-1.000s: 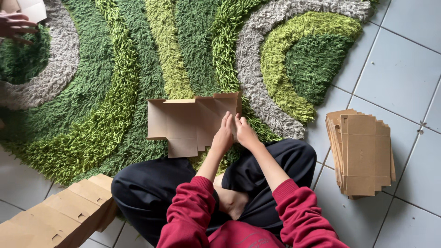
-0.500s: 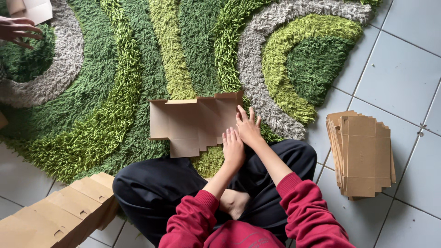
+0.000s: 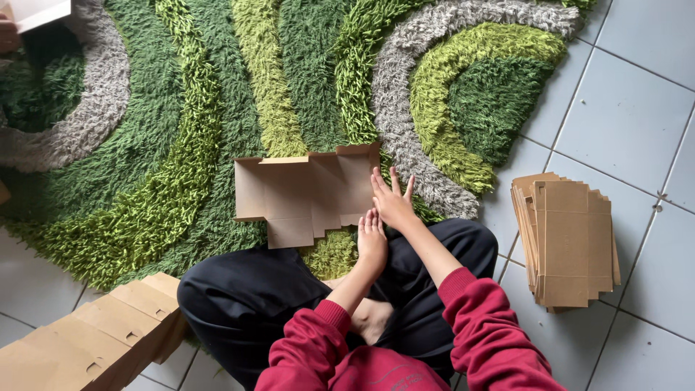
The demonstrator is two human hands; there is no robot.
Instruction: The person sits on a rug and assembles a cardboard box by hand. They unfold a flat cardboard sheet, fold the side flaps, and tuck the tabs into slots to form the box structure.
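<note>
A flat, unfolded brown cardboard box blank [image 3: 304, 194] lies on the green shaggy rug [image 3: 181, 145] in front of my crossed legs. My right hand [image 3: 392, 200] rests at the blank's right edge with its fingers spread, touching the cardboard. My left hand [image 3: 372, 239] sits just below that edge, fingers together and flat, at the blank's lower right flaps. Neither hand grips anything. Both arms wear red sleeves.
A stack of flat cardboard blanks [image 3: 568, 239] lies on the grey floor tiles to my right. A row of folded cardboard boxes [image 3: 94, 337] sits at lower left. Another person's hand [image 3: 9, 35] holds a white sheet [image 3: 40, 11] at the top left corner.
My left hand has slid down from beside the right hand toward the blank's lower right edge. My right hand has spread its fingers on the cardboard's right edge.
</note>
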